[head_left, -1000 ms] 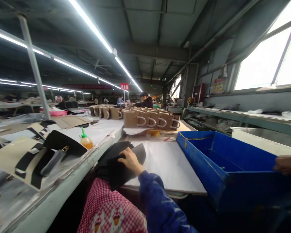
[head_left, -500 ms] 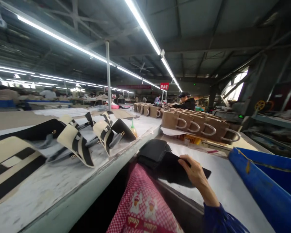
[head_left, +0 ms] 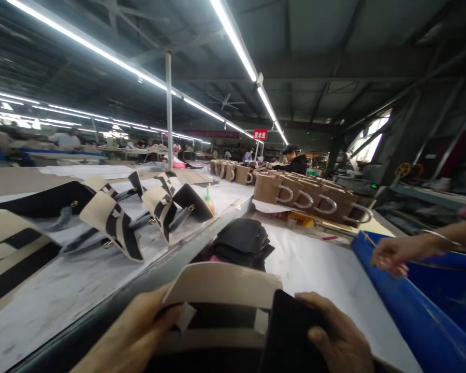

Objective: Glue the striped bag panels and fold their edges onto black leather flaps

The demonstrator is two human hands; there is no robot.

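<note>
Low in front of me, my left hand [head_left: 140, 321] grips the left side of a cream and black striped bag panel [head_left: 225, 287] with small pale patches on it. My right hand [head_left: 337, 331] is closed on a black piece [head_left: 295, 331], thumb on its face, and this piece overlaps the panel's right end. The lower parts of both pieces run out of view. Just beyond them lies a stack of black pieces [head_left: 241, 238] on the white table covering. More cream and black panels [head_left: 112, 223] with grey straps and metal fittings stand on the left table.
A co-worker's hand [head_left: 399, 254] with a bracelet reaches in over the blue bin [head_left: 388, 280] at right. Brown bags with pale handles [head_left: 306, 191] stand in a row behind. A green-capped bottle [head_left: 208, 201] stands at the left table's edge [head_left: 166, 254].
My right hand has drawn a black piece from the stack towards me. My left hand and the striped panel have come into view. A co-worker's hand has appeared at right.
</note>
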